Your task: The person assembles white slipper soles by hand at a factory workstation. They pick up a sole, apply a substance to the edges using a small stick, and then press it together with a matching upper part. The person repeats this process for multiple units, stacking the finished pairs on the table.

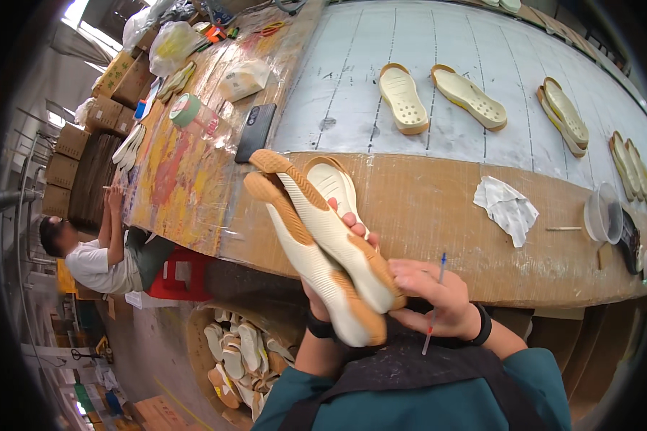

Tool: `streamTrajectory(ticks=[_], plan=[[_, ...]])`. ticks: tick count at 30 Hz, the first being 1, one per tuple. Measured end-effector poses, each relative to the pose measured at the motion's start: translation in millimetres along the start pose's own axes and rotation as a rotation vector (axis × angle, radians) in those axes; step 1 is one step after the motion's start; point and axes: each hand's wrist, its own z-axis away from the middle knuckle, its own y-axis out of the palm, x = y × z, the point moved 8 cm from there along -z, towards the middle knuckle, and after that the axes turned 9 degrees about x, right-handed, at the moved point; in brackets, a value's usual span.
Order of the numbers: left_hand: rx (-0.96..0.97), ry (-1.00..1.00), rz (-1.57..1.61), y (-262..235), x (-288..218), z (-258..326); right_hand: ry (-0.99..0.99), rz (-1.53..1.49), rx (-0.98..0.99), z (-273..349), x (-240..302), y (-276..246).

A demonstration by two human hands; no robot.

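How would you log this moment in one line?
Left fingers: gripping two shoe soles | Right fingers: touching a sole, holding pen | Table: more soles

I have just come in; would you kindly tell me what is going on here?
A person's left hand holds two cream-and-tan shoe soles at the bench. The right hand touches the near end of one, a slim pen between its fingers. Another sole lies just beyond, and further soles rest on the white surface. A co-worker sits to the left.
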Motion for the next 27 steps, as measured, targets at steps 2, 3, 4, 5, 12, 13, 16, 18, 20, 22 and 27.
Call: streamTrajectory(ticks=[2,3,4,5,12,13,16,18,20,22,27], plan=[[-0.208,-0.035,-0.051,-21.0,-9.9,2.8,0.060,-0.018,0.093,-4.2,-3.6,-1.7],[-0.247,-0.062,-0.161,-19.2,-19.2,4.6,0.112,-0.025,0.123,-6.2,-9.1,-6.5],[-0.276,-0.097,-0.263,-15.0,-26.4,1.5,0.168,-0.018,0.148,-7.5,-14.7,-14.5],[-0.357,-0.131,-0.432,-12.9,-36.1,-1.5,0.328,-0.031,0.173,-9.9,-31.7,-22.2],[-0.467,-0.103,-1.106,-20.3,-70.4,-34.6,0.591,0.228,0.074,-88.0,-196.5,-120.0],[-0.486,-0.161,-1.263,-17.9,-69.7,-37.3,0.671,0.290,-0.046,-89.0,-232.4,-133.8],[-0.477,-0.110,-1.419,-16.6,-69.8,-39.5,0.795,0.594,-0.231,-85.9,-305.1,-137.8],[-0.453,-0.093,-1.355,-15.6,-66.7,-38.3,0.731,0.588,-0.377,-80.9,-315.1,-138.8],[-0.484,-0.064,-1.331,-15.4,-67.7,-31.3,0.849,0.365,-0.287,-83.0,-324.4,-152.0],[-0.483,-0.065,-1.449,-13.8,-72.2,-27.5,0.908,0.141,-0.342,-80.6,-318.2,-186.4],[-0.491,-0.071,-2.022,-5.0,-81.0,-24.0,0.780,0.066,-0.475,-54.8,-264.3,-296.5]])
